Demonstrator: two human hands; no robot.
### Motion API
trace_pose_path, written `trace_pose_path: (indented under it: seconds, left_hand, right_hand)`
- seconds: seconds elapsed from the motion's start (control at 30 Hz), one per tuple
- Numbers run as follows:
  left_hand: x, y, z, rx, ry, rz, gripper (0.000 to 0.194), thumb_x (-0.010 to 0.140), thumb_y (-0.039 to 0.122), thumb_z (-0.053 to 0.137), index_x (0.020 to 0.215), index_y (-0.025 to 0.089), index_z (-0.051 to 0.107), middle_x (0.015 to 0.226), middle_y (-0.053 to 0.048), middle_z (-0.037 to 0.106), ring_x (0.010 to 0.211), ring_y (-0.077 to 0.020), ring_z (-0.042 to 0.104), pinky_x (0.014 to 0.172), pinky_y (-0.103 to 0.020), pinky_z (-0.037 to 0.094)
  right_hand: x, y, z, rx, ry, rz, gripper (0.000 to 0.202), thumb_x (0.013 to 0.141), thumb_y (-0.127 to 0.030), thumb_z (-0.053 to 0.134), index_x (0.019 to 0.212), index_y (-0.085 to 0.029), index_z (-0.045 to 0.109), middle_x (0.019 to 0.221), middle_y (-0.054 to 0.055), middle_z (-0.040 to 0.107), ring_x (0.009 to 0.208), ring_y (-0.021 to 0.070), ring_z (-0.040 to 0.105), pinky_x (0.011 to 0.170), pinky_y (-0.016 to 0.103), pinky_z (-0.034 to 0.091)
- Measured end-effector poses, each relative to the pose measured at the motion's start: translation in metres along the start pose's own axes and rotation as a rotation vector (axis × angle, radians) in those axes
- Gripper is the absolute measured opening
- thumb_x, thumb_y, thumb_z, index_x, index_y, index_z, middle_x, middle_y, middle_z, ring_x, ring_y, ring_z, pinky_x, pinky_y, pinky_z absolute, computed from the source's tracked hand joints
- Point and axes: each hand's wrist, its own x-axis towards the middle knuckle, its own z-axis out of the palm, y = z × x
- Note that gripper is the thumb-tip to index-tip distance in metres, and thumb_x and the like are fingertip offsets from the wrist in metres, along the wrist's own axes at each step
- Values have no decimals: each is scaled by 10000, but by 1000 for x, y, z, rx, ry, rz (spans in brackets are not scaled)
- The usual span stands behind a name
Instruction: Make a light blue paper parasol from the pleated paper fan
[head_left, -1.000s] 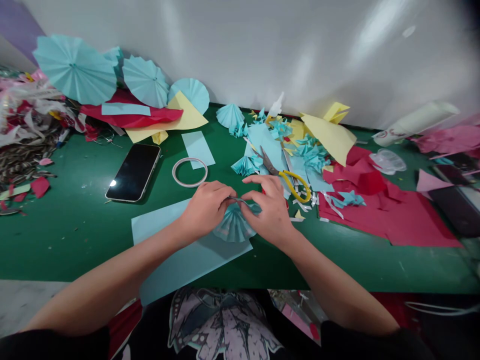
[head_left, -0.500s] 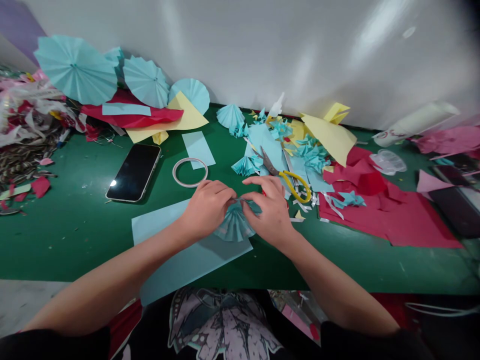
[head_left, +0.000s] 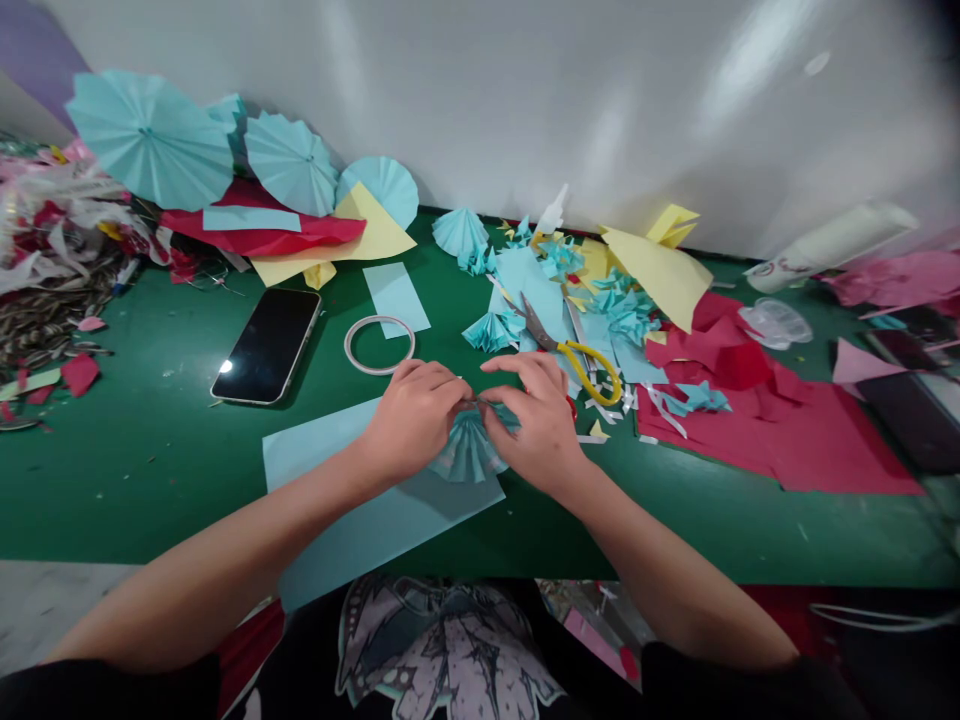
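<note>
Between my hands is a pleated light-blue paper fan (head_left: 471, 450), its folds spread toward me. My left hand (head_left: 420, 415) is closed, the fingertips pinching the fan's gathered top edge. My right hand (head_left: 536, 420) pinches the same spot with thumb and forefinger, the other fingers curled; exactly what lies between the tips is too small to make out. Beneath the fan a flat light-blue paper sheet (head_left: 337, 520) lies on the green table. Just beyond my left hand rests a roll of tape (head_left: 350, 345). Yellow-handled scissors (head_left: 592, 372) lie beyond my right hand.
A phone (head_left: 268, 345) lies to the left. Finished pleated paper rosettes (head_left: 154, 140) lean against the wall at the back left. Blue paper scraps (head_left: 622, 305) and a glue bottle (head_left: 553, 212) are behind the scissors. Red paper (head_left: 825, 440) covers the right side.
Almost nothing differs. Both hands keep their pinch at the fan's top, with only a slight shift of the fingers.
</note>
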Motion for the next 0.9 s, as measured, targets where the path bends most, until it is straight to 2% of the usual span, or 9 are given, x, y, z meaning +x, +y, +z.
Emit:
trace_pose_path:
  seconds: [0.53,0.9]
  left_hand:
    - [-2,3,-1,61,55,-61,185,842,152,484,715,176,617,718,-6,675,788,-176,617,815,-366,330]
    - [-4,2,3,60,88,-62,232,833,104,464,702,183,638,711,18,675,762,-158,621,838,-365,312]
  right_hand:
    - [0,-1,0,-31,-18,-55,137,793,-170,520,696,-196,612,1041,43,613,997,230,456,819,415,350]
    - [-1,1,1,-9,-20,-83,129,781,-151,532,684,-195,604,1016,26,627,993,218,466,817,406,344]
